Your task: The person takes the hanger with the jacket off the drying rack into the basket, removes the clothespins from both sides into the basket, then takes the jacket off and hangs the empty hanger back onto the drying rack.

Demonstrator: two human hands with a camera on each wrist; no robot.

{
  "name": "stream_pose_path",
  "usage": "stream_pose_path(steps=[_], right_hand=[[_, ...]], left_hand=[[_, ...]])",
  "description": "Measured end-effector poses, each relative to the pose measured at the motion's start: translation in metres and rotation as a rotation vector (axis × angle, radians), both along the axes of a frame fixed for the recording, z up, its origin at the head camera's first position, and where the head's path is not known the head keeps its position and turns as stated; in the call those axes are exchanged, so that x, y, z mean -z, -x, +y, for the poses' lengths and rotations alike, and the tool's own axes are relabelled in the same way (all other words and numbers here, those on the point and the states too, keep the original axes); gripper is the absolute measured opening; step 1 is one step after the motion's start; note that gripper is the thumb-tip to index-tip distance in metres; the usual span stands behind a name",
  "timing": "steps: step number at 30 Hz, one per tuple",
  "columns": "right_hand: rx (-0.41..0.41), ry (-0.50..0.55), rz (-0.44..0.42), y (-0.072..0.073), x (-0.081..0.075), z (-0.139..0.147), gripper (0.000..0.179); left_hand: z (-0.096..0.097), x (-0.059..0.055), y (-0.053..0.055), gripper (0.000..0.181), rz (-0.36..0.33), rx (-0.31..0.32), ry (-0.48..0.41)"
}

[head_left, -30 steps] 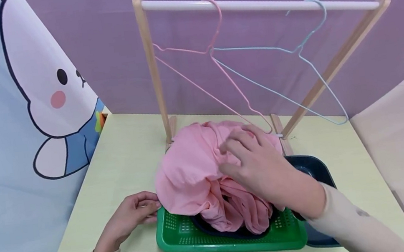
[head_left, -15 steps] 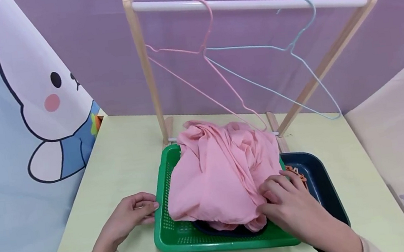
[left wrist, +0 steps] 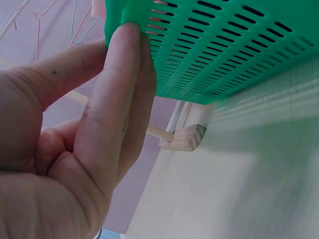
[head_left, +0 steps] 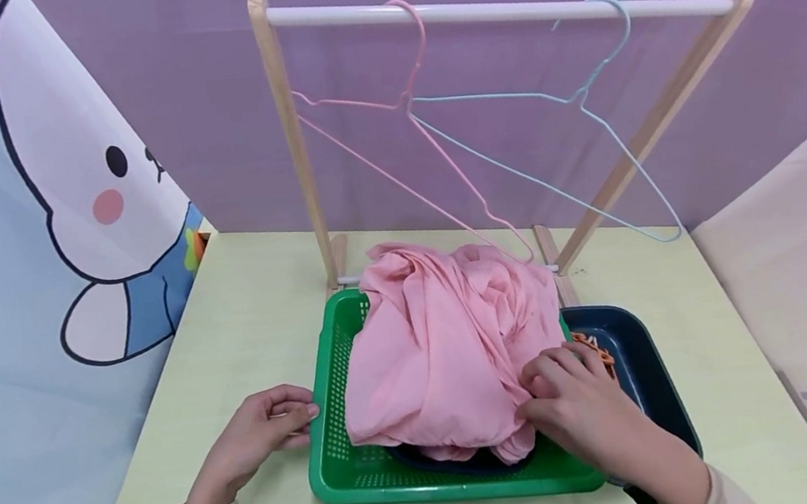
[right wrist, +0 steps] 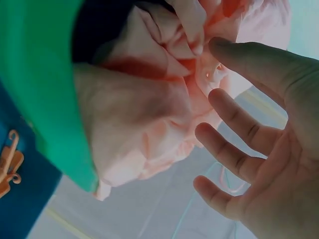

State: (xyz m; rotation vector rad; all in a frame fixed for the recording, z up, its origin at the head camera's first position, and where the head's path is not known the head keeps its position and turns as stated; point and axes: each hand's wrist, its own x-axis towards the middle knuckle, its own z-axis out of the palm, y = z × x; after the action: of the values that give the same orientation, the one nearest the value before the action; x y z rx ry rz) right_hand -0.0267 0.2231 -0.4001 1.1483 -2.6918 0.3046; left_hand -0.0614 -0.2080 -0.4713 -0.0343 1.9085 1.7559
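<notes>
A bunched pink cloth (head_left: 432, 358) lies heaped in a green plastic basket (head_left: 323, 430), over a dark container (head_left: 460, 465) that shows only at its rim. My left hand (head_left: 263, 433) pinches the basket's left rim between thumb and fingers, as the left wrist view confirms. At the cloth's right side is my right hand (head_left: 589, 406). In the right wrist view its fingers (right wrist: 234, 119) are spread apart, with the thumb nearest the cloth folds. Whether the fingertips touch the fabric I cannot tell.
Behind the basket stands a wooden rack with a white bar (head_left: 495, 9). From it hang a pink hanger (head_left: 466, 181) and a light blue hanger (head_left: 634, 156). A dark blue tray (head_left: 646, 357) with orange clips (head_left: 595, 350) sits to the right, partly behind my right arm.
My right hand has moved from above the cloth down to its right side. The cloth has slumped rightward, baring the basket's left side. The left hand has stayed at the rim.
</notes>
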Motion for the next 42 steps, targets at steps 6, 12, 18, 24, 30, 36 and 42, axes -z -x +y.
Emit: stream_pose_path(steps=[6, 12, 18, 24, 30, 36, 42], right_hand=[[-0.072, 0.024, -0.007, 0.006, -0.017, -0.002, 0.014], [-0.134, 0.079, 0.063, 0.03, -0.047, -0.009, 0.009], [-0.077, 0.037, 0.066, 0.082, -0.056, -0.036, 0.015], [0.051, -0.119, -0.065, 0.142, -0.055, -0.069, 0.023], [0.174, -0.31, -0.308, 0.178, -0.053, -0.083, 0.039], [0.111, -0.286, -0.371, 0.185, -0.048, -0.086, 0.036], [0.054, -0.131, -0.234, 0.17, -0.052, -0.081, 0.03]], left_hand=[[-0.001, 0.001, 0.0, 0.041, 0.012, -0.001, 0.003], [0.0, 0.001, 0.0, 0.039, 0.013, -0.005, 0.01], [0.0, 0.001, 0.001, 0.038, 0.013, 0.0, 0.009], [0.001, 0.001, 0.001, 0.038, 0.019, 0.019, -0.014], [0.001, 0.002, 0.001, 0.037, 0.022, 0.023, -0.02], [0.0, 0.002, 0.001, 0.037, 0.014, 0.014, -0.011], [-0.001, 0.002, 0.001, 0.037, 0.012, 0.01, -0.011]])
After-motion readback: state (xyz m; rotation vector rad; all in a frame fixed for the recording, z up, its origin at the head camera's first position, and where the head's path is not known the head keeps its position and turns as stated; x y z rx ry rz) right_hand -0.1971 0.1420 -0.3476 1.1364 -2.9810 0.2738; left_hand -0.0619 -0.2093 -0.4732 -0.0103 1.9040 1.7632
